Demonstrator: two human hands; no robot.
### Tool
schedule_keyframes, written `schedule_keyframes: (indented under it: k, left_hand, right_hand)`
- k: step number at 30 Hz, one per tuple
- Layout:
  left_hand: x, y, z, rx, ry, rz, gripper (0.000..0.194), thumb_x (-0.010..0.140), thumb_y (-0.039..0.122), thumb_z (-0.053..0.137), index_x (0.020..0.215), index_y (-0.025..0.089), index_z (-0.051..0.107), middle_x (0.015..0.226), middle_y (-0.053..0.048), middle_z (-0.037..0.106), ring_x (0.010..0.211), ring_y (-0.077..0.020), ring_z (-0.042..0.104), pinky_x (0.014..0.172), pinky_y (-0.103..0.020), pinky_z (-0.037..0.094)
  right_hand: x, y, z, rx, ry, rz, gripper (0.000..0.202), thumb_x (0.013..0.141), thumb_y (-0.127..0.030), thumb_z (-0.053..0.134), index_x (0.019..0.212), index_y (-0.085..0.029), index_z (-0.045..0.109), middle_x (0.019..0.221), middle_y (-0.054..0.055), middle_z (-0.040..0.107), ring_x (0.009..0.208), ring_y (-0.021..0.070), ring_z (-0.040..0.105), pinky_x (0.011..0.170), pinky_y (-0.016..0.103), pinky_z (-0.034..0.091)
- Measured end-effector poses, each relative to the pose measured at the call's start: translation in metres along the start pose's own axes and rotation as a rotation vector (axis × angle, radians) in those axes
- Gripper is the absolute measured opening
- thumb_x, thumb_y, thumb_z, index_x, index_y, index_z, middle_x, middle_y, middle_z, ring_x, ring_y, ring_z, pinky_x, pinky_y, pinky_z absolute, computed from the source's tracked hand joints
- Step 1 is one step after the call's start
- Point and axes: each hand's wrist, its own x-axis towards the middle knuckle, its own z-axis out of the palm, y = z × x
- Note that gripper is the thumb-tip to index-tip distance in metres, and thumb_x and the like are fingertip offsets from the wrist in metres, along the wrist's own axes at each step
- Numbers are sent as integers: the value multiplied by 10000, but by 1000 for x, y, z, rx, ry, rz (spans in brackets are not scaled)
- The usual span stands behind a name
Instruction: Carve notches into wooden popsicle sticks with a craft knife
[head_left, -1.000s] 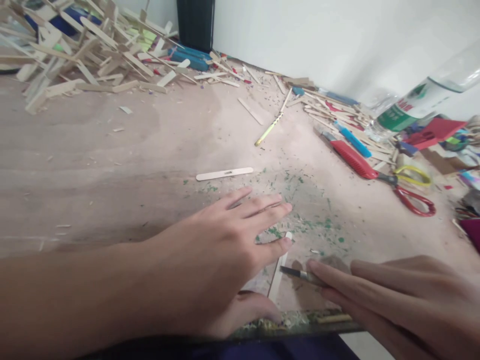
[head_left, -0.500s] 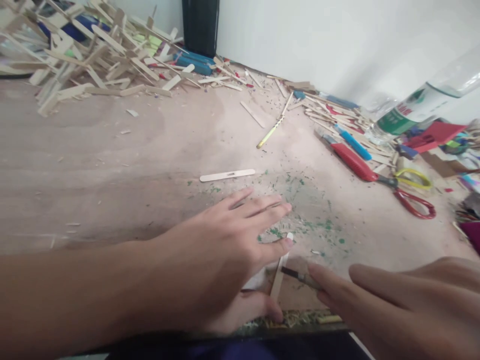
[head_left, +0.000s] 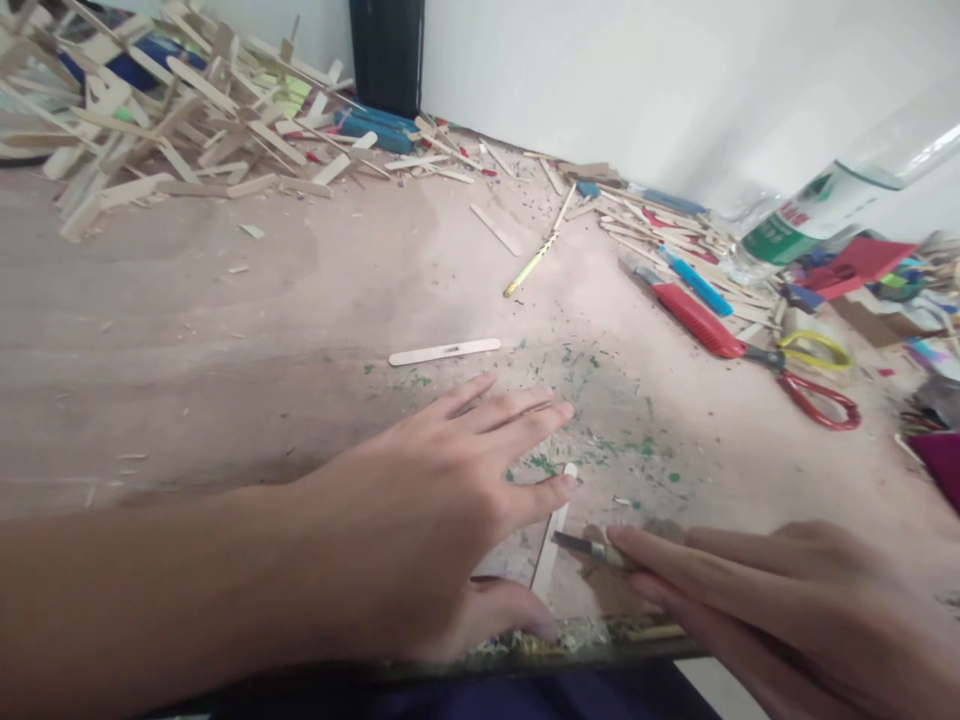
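My left hand [head_left: 465, 480] lies spread over the wooden tabletop, palm down. Its index fingertip and thumb press on the two ends of a wooden craft stick [head_left: 550, 550] near the table's front edge. From the right, my right hand [head_left: 772, 600] grips a craft knife [head_left: 596, 550] with its fingers closed round the handle. The dark blade tip rests at the stick's middle, between my left thumb and index finger; whether it cuts in I cannot tell. Beyond my left fingers lies a second craft stick [head_left: 444, 352] with a small slot-like mark at its centre.
Craft sticks [head_left: 217, 130] are heaped at the back left. To the right lie red-and-yellow-handled scissors [head_left: 814, 385], a red tool handle [head_left: 697, 322], a blue pen-like tool [head_left: 696, 280] and a tilted plastic bottle [head_left: 795, 222]. A yellow patterned stick [head_left: 531, 262] lies mid-table among green scraps [head_left: 645, 448].
The whole view has shifted slightly, moving things a little left. The knife stays at the stick's middle, and my right hand has turned slightly. My left hand keeps its place on the stick.
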Motion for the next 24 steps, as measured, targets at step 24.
schedule_keyframes:
  k: [24]
  left_hand:
    - [0,-3,4,10,69,59,696,1018,659,817,1479,139,776,1729,-293,524,1634,-453,511,1371,-684,384]
  right_hand:
    - [6,0,-18,-254,-10,-139,437,1202,-168,429,1608,-163,590,681,-49,607,476,140,594,453,341,373]
